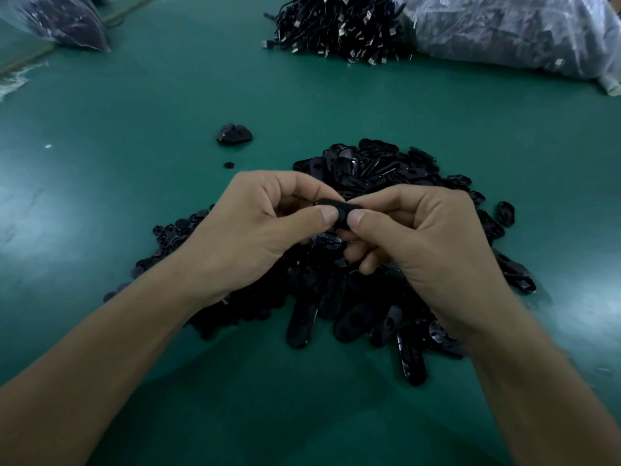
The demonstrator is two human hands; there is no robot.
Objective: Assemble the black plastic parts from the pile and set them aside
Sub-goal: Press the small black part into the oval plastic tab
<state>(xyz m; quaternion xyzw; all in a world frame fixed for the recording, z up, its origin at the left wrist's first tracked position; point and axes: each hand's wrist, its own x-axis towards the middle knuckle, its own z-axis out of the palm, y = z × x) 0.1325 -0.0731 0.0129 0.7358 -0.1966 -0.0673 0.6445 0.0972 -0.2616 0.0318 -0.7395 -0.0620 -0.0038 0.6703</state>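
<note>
At the far left corner of the green bench (134, 95) lies a clear plastic bag (67, 25) stuffed with dark pieces, and nearer, a small white speck (48, 146) sits alone on the bench. Further right, a small cluster of black parts (234, 133) lies apart from the main heap, with 1 tiny round black piece (229, 165) just in front of it. The left hand (248, 230) comes in from the lower left, its fingers (302, 188) curled and its thumb pressed on the left end of 1 flat oval black part (337, 210), which is held above the middle of the pile. The right hand (426, 240) meets it from the other side, its fingers (386, 196) curled and its thumb pinching the right end of the same part, so the 2 thumbs sit almost tip to tip. Below and around both hands spreads the pile of black plastic parts (369, 169): small round pieces on its left side, longer oval shells on its right side and near edge, some of them glossy. Just off the pile's right edge, 1 oval shell (505, 213) lies by itself. At the far side of the bench, right of centre, is a heap of black cables (339, 25) with metal plugs, and just beside it on the right a large clear bag (517, 31) filled with dark stuff reaches the edge of the view.
</note>
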